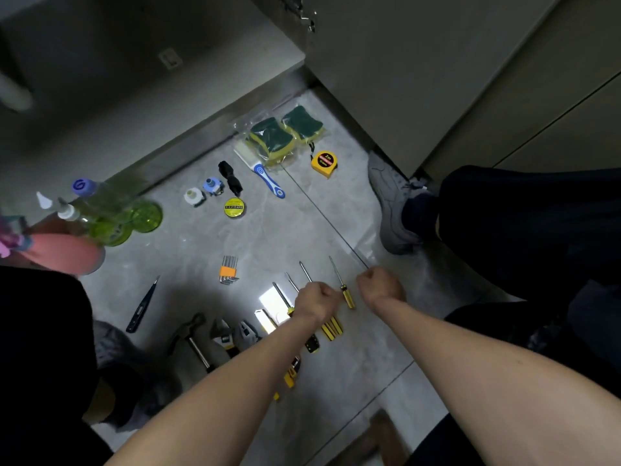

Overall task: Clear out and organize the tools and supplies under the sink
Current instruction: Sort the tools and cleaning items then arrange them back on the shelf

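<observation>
Several screwdrivers lie side by side on the grey tile floor [268,237]. My left hand [316,301] is curled over one long screwdriver [305,271]; its shaft runs out above my knuckles and yellow-black handles [331,327] show below my wrist. A small yellow-handled screwdriver [347,295] lies between my hands, untouched. My right hand [381,287] is a closed fist just right of it, with nothing visible in it. Hex keys [228,269] in an orange holder lie further left.
A hammer [195,338], wrench [221,334] and pliers [247,332] lie near my left forearm. Packed sponges [272,139], a brush [268,179], a tape measure [324,163], yellow tape [234,207] and green bottles [111,213] sit by the open cabinet. My shoe [393,203] is at right.
</observation>
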Demonstrator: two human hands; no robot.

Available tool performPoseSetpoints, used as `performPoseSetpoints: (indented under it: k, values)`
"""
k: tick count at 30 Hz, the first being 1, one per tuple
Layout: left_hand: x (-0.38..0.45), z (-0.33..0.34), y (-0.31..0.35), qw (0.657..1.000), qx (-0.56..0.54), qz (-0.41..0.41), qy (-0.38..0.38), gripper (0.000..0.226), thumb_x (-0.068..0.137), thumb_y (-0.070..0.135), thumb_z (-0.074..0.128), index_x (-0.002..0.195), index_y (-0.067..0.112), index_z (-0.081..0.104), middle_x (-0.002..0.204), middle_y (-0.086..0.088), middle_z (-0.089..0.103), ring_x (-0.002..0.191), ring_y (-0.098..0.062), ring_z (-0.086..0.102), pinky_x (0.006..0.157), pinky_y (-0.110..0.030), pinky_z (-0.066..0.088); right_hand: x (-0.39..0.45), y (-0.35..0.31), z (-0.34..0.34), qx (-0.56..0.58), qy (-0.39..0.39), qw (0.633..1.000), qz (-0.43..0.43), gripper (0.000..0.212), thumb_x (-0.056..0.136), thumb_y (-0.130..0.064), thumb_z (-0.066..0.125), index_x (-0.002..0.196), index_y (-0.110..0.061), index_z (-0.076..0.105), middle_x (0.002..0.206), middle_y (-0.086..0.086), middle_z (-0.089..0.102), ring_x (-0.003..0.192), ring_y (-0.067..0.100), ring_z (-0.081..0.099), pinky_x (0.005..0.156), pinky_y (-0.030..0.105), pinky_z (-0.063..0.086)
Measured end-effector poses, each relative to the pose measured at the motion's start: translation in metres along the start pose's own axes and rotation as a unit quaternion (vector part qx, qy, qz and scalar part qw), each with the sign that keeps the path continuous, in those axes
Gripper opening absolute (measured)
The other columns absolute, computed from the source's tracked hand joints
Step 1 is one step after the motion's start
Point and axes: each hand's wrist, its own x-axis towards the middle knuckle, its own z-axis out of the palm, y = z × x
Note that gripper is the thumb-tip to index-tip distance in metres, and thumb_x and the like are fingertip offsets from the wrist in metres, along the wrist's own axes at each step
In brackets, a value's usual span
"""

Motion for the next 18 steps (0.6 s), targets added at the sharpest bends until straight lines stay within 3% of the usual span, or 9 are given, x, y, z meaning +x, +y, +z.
performPoseSetpoints:
  k: [1,3,7,12,18]
  values:
    - [0.0,-0.005,-0.003,1.0,0.008,0.004,0.003,0.022,0.084,0.025,0.062,0.076,0.007,0.072,0.074,-0.01,0.071,0.07,-0.024,0.067,0.071,-0.04,0.06,0.003,-0.001,0.0,0.006,-0.022,1.0,-0.019,0.024,0.088,-0.034,0.059,0.095,-0.014,0.07,0.108,0.01,0.072,0.09,0.027,0.066,0.079,0.032,0.049]
    - [-0.001,-0.019,-0.014,1.0,0.017,0.003,0.02,0.019,0.085,0.027,0.063,0.077,0.013,0.073,0.075,-0.005,0.073,0.075,-0.025,0.071,0.073,-0.039,0.06,0.006,-0.002,0.002,-0.012,-0.068,0.995,-0.065,0.029,0.084,-0.041,0.069,0.102,-0.017,0.068,0.106,0.001,0.068,0.098,0.024,0.065,0.08,0.03,0.047]
    - [-0.004,-0.058,-0.045,0.995,0.054,-0.018,0.081,0.019,0.085,0.032,0.063,0.08,0.017,0.073,0.082,-0.003,0.073,0.083,-0.024,0.068,0.079,-0.034,0.056,0.001,0.005,0.008,-0.098,-0.065,0.981,-0.155,0.018,0.081,-0.019,0.068,0.098,-0.024,0.066,0.111,0.002,0.069,0.106,0.028,0.064,0.083,0.031,0.051]
    - [-0.019,-0.094,-0.084,0.986,0.062,-0.068,0.142,0.022,0.085,0.036,0.056,0.077,0.021,0.07,0.075,0.0,0.071,0.076,-0.026,0.068,0.072,-0.032,0.056,-0.015,0.005,0.019,-0.097,-0.084,0.981,-0.148,0.017,0.079,-0.014,0.068,0.087,-0.028,0.067,0.108,0.002,0.071,0.102,0.027,0.066,0.084,0.031,0.054]
    - [-0.033,-0.106,-0.113,0.979,0.097,-0.074,0.162,0.016,0.091,0.029,0.054,0.08,0.024,0.065,0.094,-0.008,0.073,0.092,-0.029,0.067,0.079,-0.032,0.052,-0.027,0.0,0.029,-0.133,-0.093,0.979,-0.123,0.013,0.074,-0.018,0.063,0.084,-0.026,0.063,0.105,0.0,0.069,0.097,0.028,0.065,0.076,0.026,0.049]
